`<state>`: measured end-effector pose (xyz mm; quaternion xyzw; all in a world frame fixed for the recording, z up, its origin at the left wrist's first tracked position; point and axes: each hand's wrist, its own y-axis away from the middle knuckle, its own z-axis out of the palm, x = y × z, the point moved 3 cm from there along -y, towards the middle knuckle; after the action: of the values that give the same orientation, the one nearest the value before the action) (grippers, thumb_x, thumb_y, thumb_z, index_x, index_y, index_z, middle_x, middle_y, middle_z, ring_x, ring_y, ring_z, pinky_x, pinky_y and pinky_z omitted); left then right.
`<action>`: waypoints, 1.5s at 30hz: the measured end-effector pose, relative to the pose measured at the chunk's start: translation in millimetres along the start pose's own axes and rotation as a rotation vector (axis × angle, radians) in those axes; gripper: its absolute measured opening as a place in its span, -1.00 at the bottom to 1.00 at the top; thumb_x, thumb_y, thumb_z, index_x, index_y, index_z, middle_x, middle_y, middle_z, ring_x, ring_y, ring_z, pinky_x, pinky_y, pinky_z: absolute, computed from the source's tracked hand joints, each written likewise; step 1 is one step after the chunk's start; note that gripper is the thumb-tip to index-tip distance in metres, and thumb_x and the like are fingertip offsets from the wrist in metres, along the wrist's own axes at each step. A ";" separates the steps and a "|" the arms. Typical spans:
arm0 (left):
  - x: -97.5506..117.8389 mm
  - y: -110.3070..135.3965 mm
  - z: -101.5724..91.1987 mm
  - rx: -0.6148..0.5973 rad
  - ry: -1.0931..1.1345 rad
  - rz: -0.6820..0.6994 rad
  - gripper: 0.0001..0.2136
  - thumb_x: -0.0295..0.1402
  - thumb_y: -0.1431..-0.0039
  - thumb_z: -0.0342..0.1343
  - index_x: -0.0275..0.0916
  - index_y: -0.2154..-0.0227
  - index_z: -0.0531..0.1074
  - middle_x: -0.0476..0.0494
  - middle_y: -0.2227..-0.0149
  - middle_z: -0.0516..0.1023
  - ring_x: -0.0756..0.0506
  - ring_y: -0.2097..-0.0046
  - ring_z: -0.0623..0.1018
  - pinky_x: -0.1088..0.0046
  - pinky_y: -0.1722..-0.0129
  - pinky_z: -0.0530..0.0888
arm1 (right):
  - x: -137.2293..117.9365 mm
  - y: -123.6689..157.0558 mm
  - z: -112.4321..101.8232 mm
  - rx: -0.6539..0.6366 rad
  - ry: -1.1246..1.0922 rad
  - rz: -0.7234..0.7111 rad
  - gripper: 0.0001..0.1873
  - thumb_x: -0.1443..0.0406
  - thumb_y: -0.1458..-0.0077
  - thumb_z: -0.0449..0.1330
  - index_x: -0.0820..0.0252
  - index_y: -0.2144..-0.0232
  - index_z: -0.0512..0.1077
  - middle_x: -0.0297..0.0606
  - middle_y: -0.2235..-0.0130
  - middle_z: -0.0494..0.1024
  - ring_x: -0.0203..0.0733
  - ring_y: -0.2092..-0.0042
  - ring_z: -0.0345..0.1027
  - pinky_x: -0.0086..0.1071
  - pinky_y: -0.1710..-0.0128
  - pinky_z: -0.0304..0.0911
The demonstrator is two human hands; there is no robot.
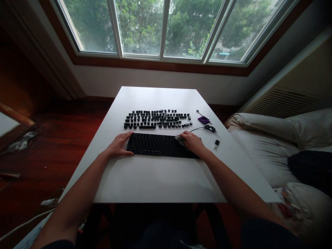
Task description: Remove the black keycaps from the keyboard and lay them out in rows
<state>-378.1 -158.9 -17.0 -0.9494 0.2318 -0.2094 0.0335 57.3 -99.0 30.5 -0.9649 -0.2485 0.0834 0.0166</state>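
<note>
A black keyboard base (158, 145) without its keycaps lies on the white table (155, 180). My left hand (118, 145) rests flat against the keyboard's left end, fingers stretched out. My right hand (192, 142) lies on the keyboard's right end, its fingers closed on a small pale cloth or wipe (179, 138). Several loose black keycaps (157, 119) are laid out in rows just beyond the keyboard.
A purple tool (203, 120), a black cable coil (210, 128) and one small black piece (217, 142) lie right of the keycaps. A cushioned sofa (285, 138) stands to the right. Windows (166, 31) face me; cables (20, 143) lie on the wooden floor at left.
</note>
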 end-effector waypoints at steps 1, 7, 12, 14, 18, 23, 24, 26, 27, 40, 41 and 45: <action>0.5 0.0 -0.7 -0.007 0.003 0.005 0.10 0.19 0.06 0.33 -0.07 -0.46 -0.07 -0.30 -0.44 0.09 -0.42 -0.41 0.14 -0.04 -0.38 0.10 | 1.1 2.0 0.5 -0.006 -0.033 -0.014 -0.63 0.39 -0.28 0.05 0.09 -0.04 0.53 -0.14 -0.01 0.53 -0.09 -0.01 0.42 -0.32 0.00 0.29; 2.8 1.7 -4.9 -0.003 0.032 -0.005 0.10 0.18 0.07 0.34 -0.04 -0.46 -0.05 -0.27 -0.44 0.09 -0.42 -0.41 0.13 -0.03 -0.38 0.10 | 46.8 7.8 2.0 -0.003 -0.173 0.036 -0.63 0.41 -0.20 0.07 0.14 0.01 0.52 -0.08 -0.01 0.55 -0.04 -0.01 0.44 -0.23 -0.07 0.31; 2.6 3.0 -5.4 0.000 0.037 -0.008 0.11 0.19 0.09 0.34 -0.04 -0.46 -0.06 -0.28 -0.43 0.09 -0.42 -0.40 0.13 -0.05 -0.38 0.10 | 124.6 31.8 -8.3 -0.016 0.039 0.210 -0.66 0.43 -0.10 0.13 0.04 0.13 0.56 -0.07 0.07 0.57 0.03 0.08 0.48 -0.13 0.03 0.35; 2.5 3.3 -5.1 0.006 0.034 -0.008 0.12 0.19 0.08 0.33 -0.05 -0.46 -0.08 -0.28 -0.44 0.09 -0.42 -0.40 0.14 -0.04 -0.38 0.10 | 131.6 37.3 -15.8 -0.025 0.127 0.298 -0.69 0.41 -0.08 0.16 -0.03 0.18 0.57 -0.11 0.11 0.57 0.05 0.11 0.48 -0.08 0.06 0.35; 3.2 4.4 -4.3 0.014 0.031 -0.015 0.11 0.19 0.06 0.33 -0.05 -0.46 -0.09 -0.27 -0.44 0.08 -0.42 -0.40 0.14 -0.03 -0.38 0.09 | 60.5 18.6 -21.1 0.128 0.024 0.179 -0.70 0.32 -0.22 0.15 0.08 0.03 0.53 -0.07 0.02 0.56 0.00 0.08 0.46 -0.17 0.05 0.33; 4.9 5.9 -4.3 0.014 0.029 -0.029 0.11 0.18 0.06 0.32 -0.07 -0.47 -0.09 -0.29 -0.44 0.08 -0.41 -0.40 0.14 -0.03 -0.39 0.08 | -105.2 -40.4 10.1 0.046 -0.227 -0.276 -0.71 0.30 -0.29 0.15 0.09 -0.03 0.51 -0.20 0.02 0.53 -0.14 0.00 0.42 -0.33 -0.03 0.27; 4.9 6.0 -4.1 0.015 0.028 -0.030 0.11 0.18 0.06 0.32 -0.08 -0.47 -0.09 -0.29 -0.44 0.08 -0.41 -0.40 0.14 -0.02 -0.39 0.08 | -133.8 -52.6 16.4 0.034 -0.251 -0.332 -0.70 0.29 -0.30 0.15 0.09 -0.04 0.51 -0.20 0.00 0.52 -0.15 -0.01 0.40 -0.34 -0.03 0.25; 4.7 6.2 -3.3 0.016 0.025 -0.026 0.11 0.18 0.06 0.33 -0.09 -0.46 -0.08 -0.29 -0.44 0.08 -0.41 -0.40 0.14 -0.02 -0.39 0.09 | -179.3 -75.1 26.4 0.029 -0.257 -0.394 -0.69 0.27 -0.33 0.12 0.09 -0.07 0.49 -0.17 -0.02 0.50 -0.14 -0.05 0.37 -0.35 -0.05 0.23; 4.3 6.2 -2.7 0.017 0.024 -0.022 0.11 0.17 0.07 0.33 -0.09 -0.46 -0.08 -0.29 -0.44 0.08 -0.41 -0.40 0.14 -0.02 -0.39 0.08 | -195.3 -84.9 30.4 0.024 -0.240 -0.393 -0.69 0.26 -0.34 0.11 0.10 -0.08 0.49 -0.15 -0.03 0.49 -0.13 -0.07 0.35 -0.35 -0.04 0.23; 3.9 6.6 -3.2 0.030 0.014 -0.021 0.11 0.16 0.08 0.36 -0.02 -0.46 -0.07 -0.28 -0.44 0.08 -0.40 -0.40 0.14 -0.04 -0.38 0.11 | -116.8 -70.3 20.4 -0.087 0.003 -0.181 -0.77 0.28 -0.32 0.12 0.13 0.08 0.55 -0.14 0.08 0.51 -0.13 0.05 0.44 -0.39 0.14 0.25; 4.2 6.7 -3.3 0.028 0.015 -0.023 0.11 0.16 0.09 0.36 -0.02 -0.46 -0.07 -0.28 -0.44 0.08 -0.40 -0.40 0.14 -0.04 -0.38 0.11 | -101.1 -62.6 17.5 -0.080 0.011 -0.148 -0.77 0.28 -0.33 0.11 0.14 0.08 0.55 -0.14 0.09 0.52 -0.14 0.06 0.44 -0.40 0.13 0.25; 4.9 5.9 -2.9 0.026 0.011 -0.032 0.11 0.18 0.08 0.34 -0.02 -0.46 -0.07 -0.27 -0.44 0.08 -0.40 -0.40 0.13 -0.05 -0.38 0.10 | -37.7 -29.9 10.0 -0.037 0.031 -0.042 -0.76 0.28 -0.31 0.11 0.12 0.07 0.54 -0.14 0.09 0.52 -0.12 0.07 0.44 -0.38 0.15 0.25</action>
<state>-377.8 -166.4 -13.4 -0.9513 0.2142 -0.2180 0.0410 8.9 -91.1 28.6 -0.9608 -0.2699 0.0633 0.0044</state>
